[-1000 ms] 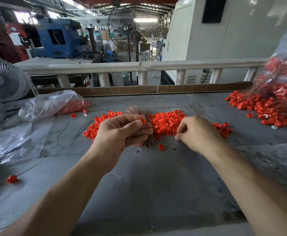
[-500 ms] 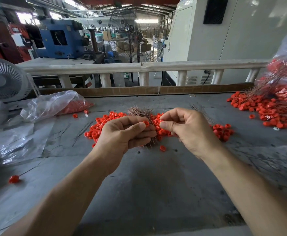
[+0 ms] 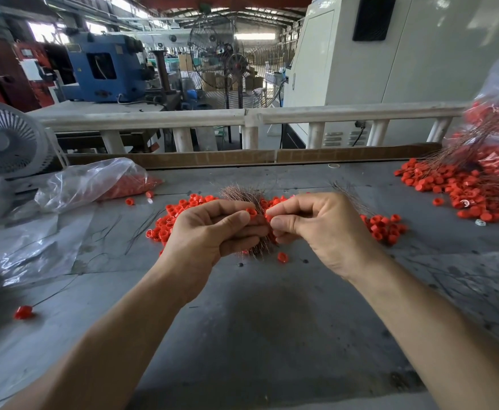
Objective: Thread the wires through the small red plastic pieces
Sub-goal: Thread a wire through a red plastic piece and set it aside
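Observation:
My left hand (image 3: pixel 212 232) grips a bundle of thin copper wires (image 3: pixel 242 194) that fans out above and below the fist, and a small red plastic piece (image 3: pixel 251 212) sits at its thumb tip. My right hand (image 3: pixel 319 229) pinches another red piece (image 3: pixel 269 217) between thumb and forefinger, almost touching the left hand's fingertips. Behind both hands lies a heap of loose red pieces (image 3: pixel 180 214) on the grey table (image 3: pixel 271 321). One red piece (image 3: pixel 282 257) lies alone just below the hands.
A pile of red pieces with wires through them (image 3: pixel 467 187) spills from a clear bag at the right. A clear bag of red pieces (image 3: pixel 94 184) and loose plastic sheet lie at the left, near a small fan (image 3: pixel 5 140). One wired piece (image 3: pixel 23 312) lies near left.
My right hand left the heap with a red piece and moved left and up to meet my left hand. The left hand stayed with the wire bundle.

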The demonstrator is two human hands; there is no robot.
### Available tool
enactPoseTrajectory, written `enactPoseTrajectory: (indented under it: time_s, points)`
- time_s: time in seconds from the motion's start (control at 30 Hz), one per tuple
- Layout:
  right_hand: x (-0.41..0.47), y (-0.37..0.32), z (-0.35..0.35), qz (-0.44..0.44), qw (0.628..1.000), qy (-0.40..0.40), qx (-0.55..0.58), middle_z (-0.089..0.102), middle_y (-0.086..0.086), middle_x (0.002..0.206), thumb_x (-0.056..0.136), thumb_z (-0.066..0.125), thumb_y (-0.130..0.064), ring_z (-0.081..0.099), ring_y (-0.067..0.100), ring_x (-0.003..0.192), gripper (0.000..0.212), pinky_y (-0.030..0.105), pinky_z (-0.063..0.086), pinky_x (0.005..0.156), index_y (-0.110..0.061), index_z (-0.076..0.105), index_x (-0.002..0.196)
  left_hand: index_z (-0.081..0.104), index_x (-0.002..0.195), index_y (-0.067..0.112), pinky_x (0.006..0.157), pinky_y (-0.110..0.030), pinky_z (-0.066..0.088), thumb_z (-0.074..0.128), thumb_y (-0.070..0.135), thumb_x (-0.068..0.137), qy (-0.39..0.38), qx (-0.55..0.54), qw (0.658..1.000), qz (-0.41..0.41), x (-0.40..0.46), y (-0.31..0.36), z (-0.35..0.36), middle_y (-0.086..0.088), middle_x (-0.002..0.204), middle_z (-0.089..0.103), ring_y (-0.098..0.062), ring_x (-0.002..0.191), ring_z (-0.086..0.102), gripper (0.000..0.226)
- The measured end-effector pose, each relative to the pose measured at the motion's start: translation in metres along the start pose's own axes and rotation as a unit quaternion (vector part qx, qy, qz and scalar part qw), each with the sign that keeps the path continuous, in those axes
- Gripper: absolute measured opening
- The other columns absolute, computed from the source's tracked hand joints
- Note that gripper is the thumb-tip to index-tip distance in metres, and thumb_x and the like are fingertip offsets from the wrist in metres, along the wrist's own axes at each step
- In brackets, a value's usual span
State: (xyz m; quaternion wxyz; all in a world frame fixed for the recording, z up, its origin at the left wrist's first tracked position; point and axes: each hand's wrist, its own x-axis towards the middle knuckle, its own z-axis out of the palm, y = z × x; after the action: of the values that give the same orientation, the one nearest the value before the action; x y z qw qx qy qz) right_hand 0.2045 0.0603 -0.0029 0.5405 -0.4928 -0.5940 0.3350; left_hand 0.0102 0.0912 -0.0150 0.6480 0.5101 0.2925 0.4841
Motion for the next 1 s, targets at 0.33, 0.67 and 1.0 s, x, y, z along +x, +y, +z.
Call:
enactPoseTrajectory:
  time_s: [0.33, 0.67, 1.0]
  points:
    - [-0.004, 0.0, 0.008, -0.091, 0.99, 0.032, -0.099, 0.075, -0.008, 0.079, 0.084, 0.082, -0.014, 0.071, 0.011, 0.074, 0.017, 0.03, 0.06, 0.073, -0.03, 0.078, 0.086, 0.072, 0.104, 0.003, 0.073, -0.029, 0.062, 0.071, 0.013, 0.08, -0.006, 0.044, 0.999, 0.021, -0.002, -0.001, 0.006, -0.022, 0.097, 0.077, -0.03, 0.09, 0.077, 0.026]
    - [-0.007, -0.003, 0.007, -0.156, 0.975, 0.02, -0.156, 0.073, -0.009, 0.089, 0.083, 0.081, -0.006, 0.069, 0.009, 0.088, 0.013, 0.03, 0.055, 0.082, -0.018, 0.081, 0.088, 0.07, 0.108, 0.0, 0.076, -0.03, 0.063, 0.069, 0.012, 0.08, -0.011, 0.083, 0.995, 0.048, -0.005, -0.001, 0.01, -0.02, 0.095, 0.077, -0.032, 0.089, 0.076, 0.03]
    - [-0.007, -0.001, 0.007, -0.184, 0.971, 0.016, -0.15, 0.074, -0.003, 0.091, 0.081, 0.081, 0.0, 0.07, 0.01, 0.089, 0.012, 0.03, 0.056, 0.084, -0.01, 0.081, 0.088, 0.071, 0.106, 0.001, 0.075, -0.028, 0.062, 0.065, -0.002, 0.092, 0.001, 0.123, 0.989, 0.08, -0.004, -0.005, 0.01, -0.018, 0.09, 0.078, -0.032, 0.087, 0.077, 0.016]
